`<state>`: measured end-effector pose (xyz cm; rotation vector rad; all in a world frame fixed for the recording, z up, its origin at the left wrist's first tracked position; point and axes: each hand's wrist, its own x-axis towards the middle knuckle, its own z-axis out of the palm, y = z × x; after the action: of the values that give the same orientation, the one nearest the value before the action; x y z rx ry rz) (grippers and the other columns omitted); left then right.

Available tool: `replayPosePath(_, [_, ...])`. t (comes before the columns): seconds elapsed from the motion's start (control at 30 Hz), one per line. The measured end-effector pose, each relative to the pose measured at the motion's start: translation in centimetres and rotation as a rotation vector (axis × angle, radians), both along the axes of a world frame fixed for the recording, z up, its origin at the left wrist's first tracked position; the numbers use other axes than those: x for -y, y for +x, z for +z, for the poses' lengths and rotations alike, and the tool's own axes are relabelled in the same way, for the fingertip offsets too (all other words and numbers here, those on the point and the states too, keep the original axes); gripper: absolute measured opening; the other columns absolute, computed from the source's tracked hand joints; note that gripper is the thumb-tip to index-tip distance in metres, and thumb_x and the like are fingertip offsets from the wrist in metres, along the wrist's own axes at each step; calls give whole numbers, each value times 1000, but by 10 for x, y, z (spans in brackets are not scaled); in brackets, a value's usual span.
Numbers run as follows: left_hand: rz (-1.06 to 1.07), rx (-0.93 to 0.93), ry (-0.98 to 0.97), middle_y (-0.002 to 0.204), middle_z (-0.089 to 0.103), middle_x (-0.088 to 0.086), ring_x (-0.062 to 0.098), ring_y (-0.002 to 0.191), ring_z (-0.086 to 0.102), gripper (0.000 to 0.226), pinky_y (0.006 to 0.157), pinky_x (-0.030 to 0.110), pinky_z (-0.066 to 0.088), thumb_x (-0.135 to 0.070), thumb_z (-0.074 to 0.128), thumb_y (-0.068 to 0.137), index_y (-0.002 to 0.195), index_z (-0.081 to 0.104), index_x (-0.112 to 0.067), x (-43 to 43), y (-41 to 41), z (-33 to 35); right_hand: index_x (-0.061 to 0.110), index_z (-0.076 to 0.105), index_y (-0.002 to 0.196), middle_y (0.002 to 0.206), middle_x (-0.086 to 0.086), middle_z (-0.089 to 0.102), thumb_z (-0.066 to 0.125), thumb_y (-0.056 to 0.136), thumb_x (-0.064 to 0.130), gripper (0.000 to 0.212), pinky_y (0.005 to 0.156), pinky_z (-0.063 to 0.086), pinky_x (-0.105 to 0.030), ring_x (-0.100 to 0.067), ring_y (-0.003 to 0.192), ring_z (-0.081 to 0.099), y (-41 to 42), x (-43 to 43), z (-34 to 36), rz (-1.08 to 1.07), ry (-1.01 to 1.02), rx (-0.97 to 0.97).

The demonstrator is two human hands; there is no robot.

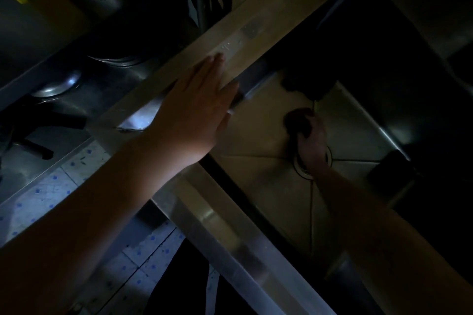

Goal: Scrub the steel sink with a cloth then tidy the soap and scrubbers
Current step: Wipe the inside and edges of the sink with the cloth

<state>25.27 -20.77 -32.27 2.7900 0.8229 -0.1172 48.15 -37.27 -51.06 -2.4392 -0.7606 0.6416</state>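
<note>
Left hand [197, 107] flat on sink rim [256, 33] | right hand [313, 140] grips cloth [298, 120] beside drain [300, 170]

Your steel sink [256, 140] is shiny but dim, with fold lines running to its round drain [299, 169]. The cloth [298, 120] is a dark bunch on the sink floor, at 12 o'clock from the drain, gripped by your right hand [313, 140].
</note>
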Motion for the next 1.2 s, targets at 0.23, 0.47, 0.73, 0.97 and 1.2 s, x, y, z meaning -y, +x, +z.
replayPosePath(0.23, [-2,24,-19,154,11,21,36,142,9,50,112,43,15,-26,47,92,138,36,-13,6,-3,-2,7,50,132,149,-14,36,56,81,-2,52,114,20,-27,-28,140,30,-47,-20,-1,280,-68,-16])
replayPosePath(0.47, [37,51,-55,153,19,19,37,140,17,47,110,47,20,-23,51,89,134,43,-12,17,-21,6,-5,45,133,150,-25,27,53,87,-10,47,113,15,-14,-28,141,25,-143,-12,3,553,118,-400])
replayPosePath(0.73, [109,44,-38,152,22,21,40,139,19,45,111,48,20,-22,51,90,134,45,-11,31,-37,22,-21,61,102,107,-43,59,61,76,-11,28,91,38,-13,-55,102,58,-136,-11,27,754,214,-497])
replayPosePath(0.97, [88,42,-47,143,35,26,41,132,33,41,101,56,35,-19,57,87,127,53,-9,67,-45,29,-3,55,126,129,-25,56,53,92,-2,34,93,39,-19,-34,116,56,-122,57,41,537,-104,-535])
replayPosePath(1.2, [57,14,-74,143,38,23,40,133,35,40,101,54,36,-21,58,89,126,54,-9,126,-50,25,-7,60,115,106,-23,62,49,97,9,27,65,42,-24,-24,82,61,-102,124,72,441,-441,-595])
